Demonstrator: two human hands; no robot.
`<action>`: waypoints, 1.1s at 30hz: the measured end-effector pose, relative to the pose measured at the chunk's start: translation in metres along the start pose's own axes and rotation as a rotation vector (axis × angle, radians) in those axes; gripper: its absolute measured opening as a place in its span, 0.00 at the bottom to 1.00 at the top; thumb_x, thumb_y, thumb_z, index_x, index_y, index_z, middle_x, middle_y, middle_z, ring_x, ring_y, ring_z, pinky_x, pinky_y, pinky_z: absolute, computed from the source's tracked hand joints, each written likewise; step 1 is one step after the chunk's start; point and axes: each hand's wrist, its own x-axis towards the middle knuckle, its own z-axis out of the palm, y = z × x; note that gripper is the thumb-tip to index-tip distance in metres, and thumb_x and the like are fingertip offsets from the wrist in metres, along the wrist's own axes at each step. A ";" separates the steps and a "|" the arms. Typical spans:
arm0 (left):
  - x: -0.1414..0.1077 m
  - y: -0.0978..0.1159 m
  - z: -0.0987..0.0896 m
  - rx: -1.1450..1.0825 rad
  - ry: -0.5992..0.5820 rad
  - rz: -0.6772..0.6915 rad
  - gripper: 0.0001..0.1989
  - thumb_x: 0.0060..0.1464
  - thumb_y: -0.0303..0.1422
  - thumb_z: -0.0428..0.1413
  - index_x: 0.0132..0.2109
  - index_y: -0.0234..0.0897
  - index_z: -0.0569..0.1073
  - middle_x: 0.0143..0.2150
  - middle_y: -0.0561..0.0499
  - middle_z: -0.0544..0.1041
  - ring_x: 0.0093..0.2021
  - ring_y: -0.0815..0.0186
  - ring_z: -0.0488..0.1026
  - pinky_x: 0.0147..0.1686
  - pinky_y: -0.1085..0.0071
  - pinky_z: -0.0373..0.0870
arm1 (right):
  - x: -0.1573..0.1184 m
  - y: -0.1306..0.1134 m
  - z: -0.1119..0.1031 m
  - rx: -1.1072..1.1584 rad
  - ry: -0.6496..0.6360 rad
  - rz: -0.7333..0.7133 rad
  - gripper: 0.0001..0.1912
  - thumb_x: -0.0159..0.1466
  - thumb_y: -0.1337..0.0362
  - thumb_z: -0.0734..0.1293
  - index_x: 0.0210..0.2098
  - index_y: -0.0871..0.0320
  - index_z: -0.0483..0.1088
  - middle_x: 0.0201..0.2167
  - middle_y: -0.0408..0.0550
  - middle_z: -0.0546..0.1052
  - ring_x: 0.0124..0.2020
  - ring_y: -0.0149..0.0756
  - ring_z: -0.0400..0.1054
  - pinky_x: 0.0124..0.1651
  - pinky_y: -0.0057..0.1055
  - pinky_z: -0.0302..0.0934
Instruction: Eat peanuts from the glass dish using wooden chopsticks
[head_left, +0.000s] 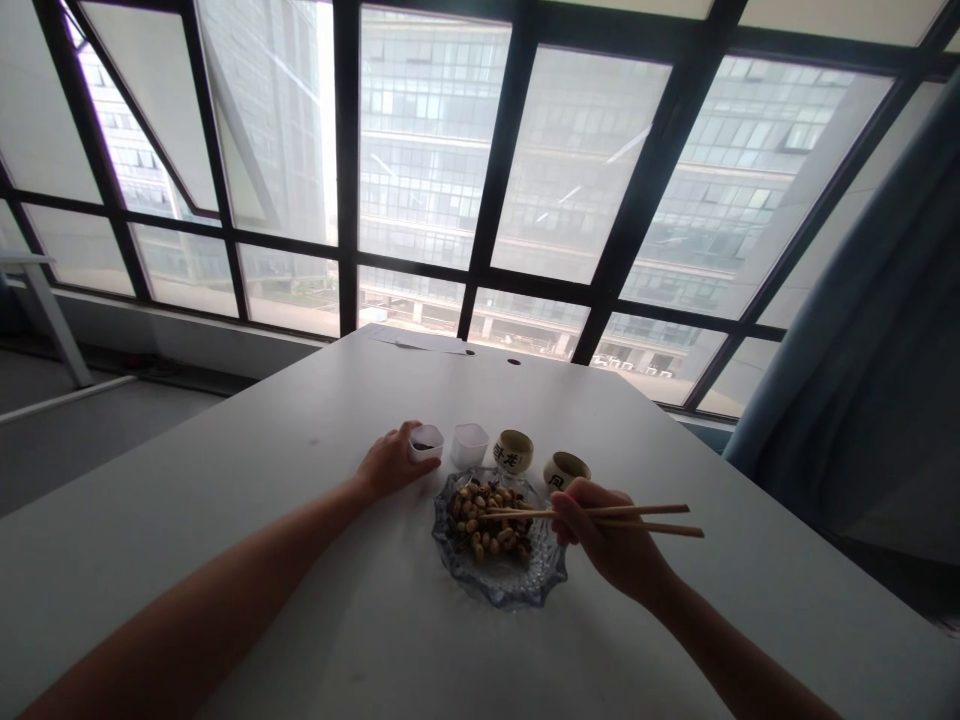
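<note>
My left hand is wrapped round a small white cup with something dark inside, standing on the table. In my right hand is a pair of wooden chopsticks, their tips among the nuts heaped in a scalloped glass dish. Dark bits lie mixed with the nuts; whether the tips grip anything is too small to tell. Behind the dish stand a second white cup and a beige cup with black characters. Another beige cup sits just beyond my right hand.
The white table reaches toward large windows, with papers and two dark round holes near its far edge. A blue-grey curtain hangs at the right. Part of another white table shows at the far left.
</note>
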 end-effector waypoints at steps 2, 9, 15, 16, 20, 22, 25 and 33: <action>0.000 0.000 0.001 -0.010 0.005 0.006 0.35 0.48 0.49 0.60 0.60 0.39 0.65 0.50 0.39 0.78 0.49 0.50 0.76 0.50 0.57 0.71 | -0.001 -0.001 0.002 -0.011 -0.031 -0.023 0.23 0.66 0.44 0.65 0.24 0.55 0.67 0.19 0.47 0.75 0.20 0.36 0.69 0.24 0.33 0.64; 0.001 -0.001 0.002 -0.020 0.022 0.016 0.33 0.48 0.48 0.60 0.59 0.41 0.65 0.49 0.41 0.77 0.48 0.51 0.76 0.50 0.57 0.71 | 0.000 -0.003 0.000 -0.005 -0.006 -0.002 0.26 0.65 0.41 0.63 0.22 0.54 0.66 0.17 0.46 0.73 0.18 0.35 0.68 0.22 0.33 0.62; 0.001 -0.002 0.003 -0.006 0.010 0.016 0.34 0.48 0.48 0.60 0.59 0.39 0.65 0.49 0.40 0.77 0.50 0.50 0.76 0.50 0.58 0.70 | 0.000 -0.006 0.003 0.018 0.021 0.058 0.27 0.64 0.39 0.63 0.21 0.54 0.64 0.16 0.45 0.72 0.17 0.35 0.67 0.20 0.32 0.62; 0.001 -0.002 0.003 -0.010 0.010 0.018 0.34 0.48 0.49 0.60 0.59 0.39 0.65 0.49 0.40 0.77 0.49 0.51 0.76 0.50 0.58 0.70 | 0.000 -0.006 0.003 0.018 0.015 0.064 0.27 0.64 0.39 0.63 0.21 0.54 0.64 0.16 0.45 0.72 0.17 0.35 0.67 0.20 0.32 0.62; 0.001 -0.003 0.003 -0.020 0.011 0.023 0.35 0.48 0.49 0.60 0.60 0.39 0.64 0.50 0.40 0.77 0.49 0.51 0.76 0.50 0.58 0.70 | -0.001 -0.007 0.005 -0.006 0.011 0.059 0.27 0.64 0.40 0.63 0.21 0.55 0.64 0.16 0.45 0.72 0.17 0.34 0.67 0.20 0.30 0.62; 0.001 -0.003 0.003 -0.014 0.012 0.021 0.34 0.48 0.49 0.60 0.60 0.40 0.64 0.50 0.41 0.77 0.49 0.51 0.76 0.50 0.58 0.70 | -0.001 -0.008 0.006 0.001 0.010 0.059 0.28 0.64 0.39 0.63 0.21 0.54 0.64 0.16 0.45 0.72 0.16 0.33 0.67 0.19 0.30 0.62; 0.000 -0.002 0.002 -0.006 0.007 0.019 0.34 0.49 0.49 0.60 0.60 0.41 0.64 0.50 0.41 0.78 0.49 0.51 0.76 0.50 0.58 0.70 | 0.000 -0.006 0.006 0.045 0.037 0.082 0.28 0.62 0.38 0.64 0.20 0.54 0.63 0.15 0.44 0.71 0.15 0.33 0.66 0.18 0.31 0.61; 0.001 -0.001 0.002 0.001 0.011 0.029 0.35 0.49 0.49 0.60 0.60 0.35 0.65 0.50 0.38 0.78 0.50 0.49 0.76 0.50 0.58 0.71 | 0.018 0.014 -0.005 0.602 0.388 0.349 0.23 0.54 0.43 0.74 0.24 0.56 0.67 0.13 0.40 0.68 0.14 0.30 0.62 0.14 0.26 0.58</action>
